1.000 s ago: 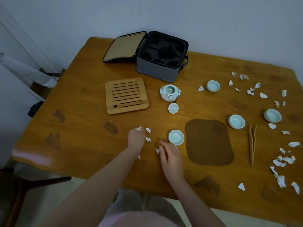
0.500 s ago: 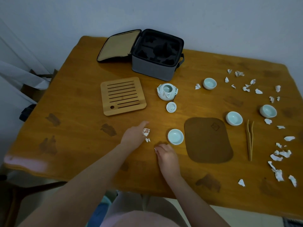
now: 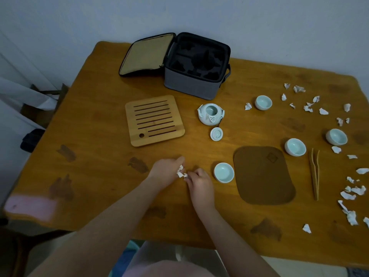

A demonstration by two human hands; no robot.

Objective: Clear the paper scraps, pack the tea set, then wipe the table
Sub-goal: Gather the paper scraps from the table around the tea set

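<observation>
A pale cup (image 3: 224, 172) is sitting just right of the right hand (image 3: 200, 185), with a brown mat (image 3: 263, 174) beside it. Farther back, the bamboo tray (image 3: 154, 120), the teapot (image 3: 210, 116) and the open case (image 3: 196, 64) are standing well clear. The left hand (image 3: 167, 171) is curling its fingers round crumpled paper scraps (image 3: 180, 171), and the right fingertips are pinching one against them. Half a second ago the hands were apart.

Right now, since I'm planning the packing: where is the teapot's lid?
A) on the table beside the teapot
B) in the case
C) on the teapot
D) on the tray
A: the lid lies on the table, off the open teapot, on its near side.
</observation>
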